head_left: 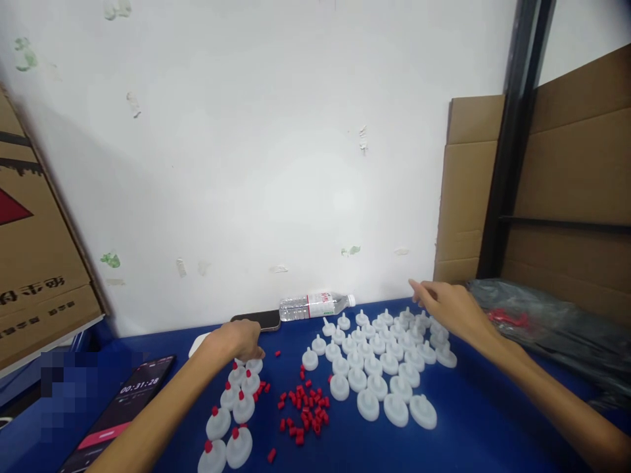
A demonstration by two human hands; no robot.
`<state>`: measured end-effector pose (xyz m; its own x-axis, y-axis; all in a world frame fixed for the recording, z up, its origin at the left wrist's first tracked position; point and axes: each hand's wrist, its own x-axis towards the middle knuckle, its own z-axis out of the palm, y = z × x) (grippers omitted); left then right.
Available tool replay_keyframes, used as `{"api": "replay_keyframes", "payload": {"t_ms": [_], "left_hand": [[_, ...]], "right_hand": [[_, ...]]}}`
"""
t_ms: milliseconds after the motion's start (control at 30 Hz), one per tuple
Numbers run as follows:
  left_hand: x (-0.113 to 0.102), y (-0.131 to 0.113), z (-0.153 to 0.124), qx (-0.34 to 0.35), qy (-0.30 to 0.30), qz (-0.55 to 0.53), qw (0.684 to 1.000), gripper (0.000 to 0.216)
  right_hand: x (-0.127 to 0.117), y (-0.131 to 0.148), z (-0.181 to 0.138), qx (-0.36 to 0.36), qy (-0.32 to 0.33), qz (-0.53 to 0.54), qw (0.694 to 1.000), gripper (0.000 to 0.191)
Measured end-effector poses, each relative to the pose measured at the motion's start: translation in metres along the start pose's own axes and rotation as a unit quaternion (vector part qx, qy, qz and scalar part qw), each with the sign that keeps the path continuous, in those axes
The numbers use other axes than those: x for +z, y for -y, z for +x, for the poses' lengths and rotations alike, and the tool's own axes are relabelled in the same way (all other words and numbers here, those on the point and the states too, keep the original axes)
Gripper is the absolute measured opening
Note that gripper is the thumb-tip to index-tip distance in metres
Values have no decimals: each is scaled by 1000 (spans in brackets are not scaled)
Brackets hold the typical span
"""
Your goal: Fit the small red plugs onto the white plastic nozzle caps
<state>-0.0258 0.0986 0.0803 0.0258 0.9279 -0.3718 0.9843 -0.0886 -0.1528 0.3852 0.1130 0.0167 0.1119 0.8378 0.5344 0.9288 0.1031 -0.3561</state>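
Note:
My left hand is curled knuckles-up over the far end of a cluster of white caps fitted with red tips; what its fingers hold is hidden. My right hand reaches over the far right part of a large group of plain white caps, its index finger stretched out to the left and the other fingers bent over the caps. A pile of small red plugs lies on the blue table between the two groups.
A clear water bottle lies on its side by the white wall, beside a dark phone. Another phone showing a timer lies at the near left. Cardboard boxes stand at left and right; a dark plastic bag lies at right.

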Motion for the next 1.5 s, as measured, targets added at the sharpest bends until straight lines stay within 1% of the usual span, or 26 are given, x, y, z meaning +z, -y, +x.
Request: {"api": "replay_keyframes", "payload": {"t_ms": [67,133,200,267,300,367,400,433,467,500,567,667,733,800,867,1000,1100,1167,1233,1267,1300,1333,1367,1400,1433,1500], "left_hand": [[-3,-2,-4,9,-7,4,1000,34],[-8,-5,-10,31,-39,4,999,30],[-13,-11,-18,69,-87,-5,994,25],[-16,-23,-28,117,-143,-21,983,35],[-17,-31,-33,141,-170,-32,975,36],[-14,-52,-44,181,-217,-55,957,38],[-11,-62,-49,194,-239,-65,949,38],[-7,-73,-53,211,-260,-80,939,38],[-2,-83,-57,240,-290,-115,919,36],[3,-91,-60,267,-305,-140,903,34],[13,-103,-66,292,-337,-149,883,30],[23,-109,-72,325,-401,-82,853,17],[26,-110,-74,337,-421,-29,842,10],[26,-110,-75,333,-419,3,845,10],[24,-110,-75,320,-412,16,853,14],[19,-108,-75,303,-392,-2,869,24],[20,-107,-76,328,-388,-27,861,21],[20,-107,-76,355,-382,-55,852,20],[16,-104,-76,384,-350,-121,846,30],[13,-102,-76,394,-325,-166,844,37],[8,-99,-76,401,-296,-211,841,43],[3,-95,-76,398,-270,-247,841,46],[-2,-91,-75,383,-256,-262,848,48],[-6,-85,-74,358,-257,-250,862,49],[-10,-80,-72,320,-260,-201,888,49],[-12,-67,-64,220,-240,-59,944,48]], "right_hand": [[-4,18,-6,-39,-6,16,999,54],[-8,37,-14,-89,-8,34,995,51],[-11,56,-24,-137,-12,52,989,44],[-12,77,-39,-175,-17,67,982,35],[-12,87,-47,-199,-16,75,977,35],[-10,106,-64,-268,-14,87,959,45],[-10,114,-71,-296,-9,91,951,54],[-10,121,-77,-317,-9,103,943,58],[-10,125,-81,-336,-14,120,934,53],[-10,128,-84,-350,-21,136,927,44],[-12,128,-84,-371,-42,160,914,26],[-15,122,-79,-398,-75,163,900,17],[-15,118,-76,-416,-97,161,889,12],[-14,118,-75,-422,-98,161,887,6],[-13,118,-76,-418,-80,163,890,1],[-9,118,-77,-420,-75,160,890,17],[-4,117,-77,-421,-79,144,892,13],[-2,115,-75,-434,-88,122,888,11],[-1,111,-70,-446,-99,95,885,15],[-1,107,-66,-433,-96,81,893,15],[-2,102,-61,-402,-86,66,909,15],[-2,95,-56,-360,-75,53,929,16],[-3,87,-50,-294,-57,38,953,20],[-4,78,-44,-244,-53,29,968,21],[-4,68,-38,-207,-52,23,977,22],[-1,47,-27,-137,-58,17,989,24]]}}
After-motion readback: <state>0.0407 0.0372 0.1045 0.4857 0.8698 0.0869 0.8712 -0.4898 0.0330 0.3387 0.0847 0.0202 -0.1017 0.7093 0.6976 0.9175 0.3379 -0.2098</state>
